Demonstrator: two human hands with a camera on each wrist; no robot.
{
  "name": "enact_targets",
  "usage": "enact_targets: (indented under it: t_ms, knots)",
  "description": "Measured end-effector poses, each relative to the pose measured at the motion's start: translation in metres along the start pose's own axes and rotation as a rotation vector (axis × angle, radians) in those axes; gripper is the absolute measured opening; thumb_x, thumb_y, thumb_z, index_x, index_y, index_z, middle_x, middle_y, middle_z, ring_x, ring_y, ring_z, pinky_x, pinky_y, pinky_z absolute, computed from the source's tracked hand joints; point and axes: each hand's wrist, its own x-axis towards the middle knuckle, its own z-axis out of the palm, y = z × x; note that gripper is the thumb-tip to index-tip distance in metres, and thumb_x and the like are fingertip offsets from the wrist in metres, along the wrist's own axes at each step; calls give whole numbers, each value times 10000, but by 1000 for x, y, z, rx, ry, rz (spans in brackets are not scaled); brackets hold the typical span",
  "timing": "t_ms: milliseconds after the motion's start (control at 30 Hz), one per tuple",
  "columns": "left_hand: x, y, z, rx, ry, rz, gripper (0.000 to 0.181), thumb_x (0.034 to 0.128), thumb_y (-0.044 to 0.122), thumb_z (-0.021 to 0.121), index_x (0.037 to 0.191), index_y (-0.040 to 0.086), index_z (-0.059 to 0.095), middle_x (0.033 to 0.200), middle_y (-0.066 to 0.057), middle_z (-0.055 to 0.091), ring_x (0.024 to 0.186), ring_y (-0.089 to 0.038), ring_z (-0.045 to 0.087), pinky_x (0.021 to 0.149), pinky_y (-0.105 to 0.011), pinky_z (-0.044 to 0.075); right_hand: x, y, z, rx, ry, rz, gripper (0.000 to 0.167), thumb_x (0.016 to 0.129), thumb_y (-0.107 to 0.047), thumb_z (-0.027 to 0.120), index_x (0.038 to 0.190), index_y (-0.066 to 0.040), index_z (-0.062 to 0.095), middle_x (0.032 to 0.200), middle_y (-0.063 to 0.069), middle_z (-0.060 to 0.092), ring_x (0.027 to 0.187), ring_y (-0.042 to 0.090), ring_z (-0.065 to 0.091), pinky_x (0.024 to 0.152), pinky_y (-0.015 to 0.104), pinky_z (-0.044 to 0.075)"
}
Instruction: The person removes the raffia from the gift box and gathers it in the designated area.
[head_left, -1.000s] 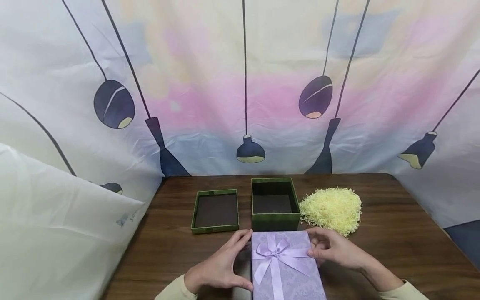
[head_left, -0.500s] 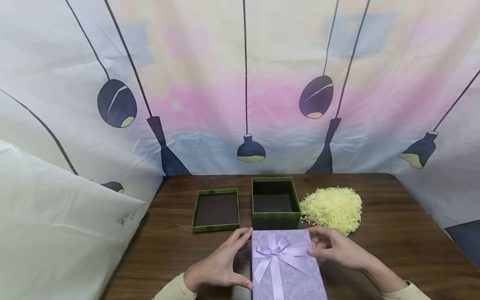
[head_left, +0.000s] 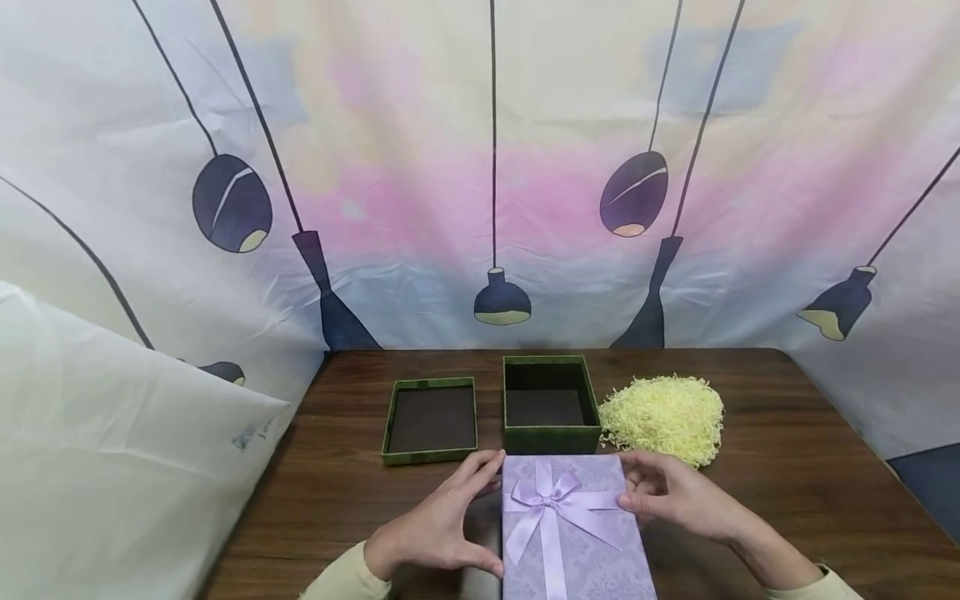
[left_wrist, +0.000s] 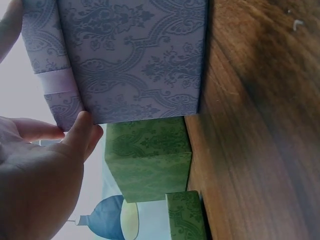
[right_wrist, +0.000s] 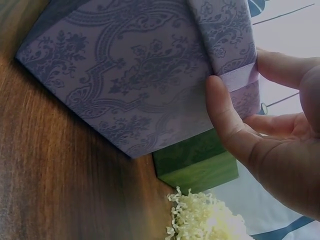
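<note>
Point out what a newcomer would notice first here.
Likely the purple gift box, topped with a ribbon bow, between the left hand and right hand at the front. Next come the pale yellow shreds, heaped right of the open green box farther back on the table.

Prob. curtained booth: lamp-print cloth [head_left: 420, 175] around wood tbl [head_left: 330, 492].

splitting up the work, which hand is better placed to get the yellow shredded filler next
Probably the right hand: it grips the lavender gift box on the side nearer the yellow shredded filler; the left hand is opposite.
</note>
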Motion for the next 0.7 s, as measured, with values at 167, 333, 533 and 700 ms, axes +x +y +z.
enact_targets:
  t_ms: [167, 333, 533, 700]
  knots:
    - [0, 5, -5, 0, 7, -25, 1187, 713, 370, 865, 1576, 141, 82, 1522, -92, 223, 1355, -205, 427, 1114, -322, 422, 2, -6, -1, -4, 1, -20, 468, 940, -50, 629, 1301, 173, 431, 896, 137, 623, 758, 77, 647, 585, 358, 606]
    - [1, 8, -10, -9, 30, -18, 1197, 698, 368, 875, 1575, 125, 98, 1523, -101, 228, 1361, -214, 421, 1117, -328, 419, 7, -10, -3, -24, 12, -17, 479, 941, -62, 633, 1305, 172, 429, 901, 137, 628, 756, 90, 653, 587, 353, 603]
    - [5, 10, -17, 28, 61, 40, 1204, 689, 358, 877, 1571, 86, 105, 1507, -132, 240, 1349, -228, 435, 1112, -334, 425, 11, -14, -6, -63, 50, -11, 546, 931, -76, 653, 1323, 203, 394, 920, 139, 625, 762, 83, 649, 595, 360, 604]
    - [7, 12, -23, 24, 71, 54, 1221, 662, 321, 895, 1571, 87, 114, 1511, -125, 239, 1359, -230, 426, 1112, -354, 423, 13, -19, -7, -60, 77, -11, 587, 925, -75, 660, 1364, 184, 368, 939, 175, 620, 770, 103, 654, 610, 348, 608]
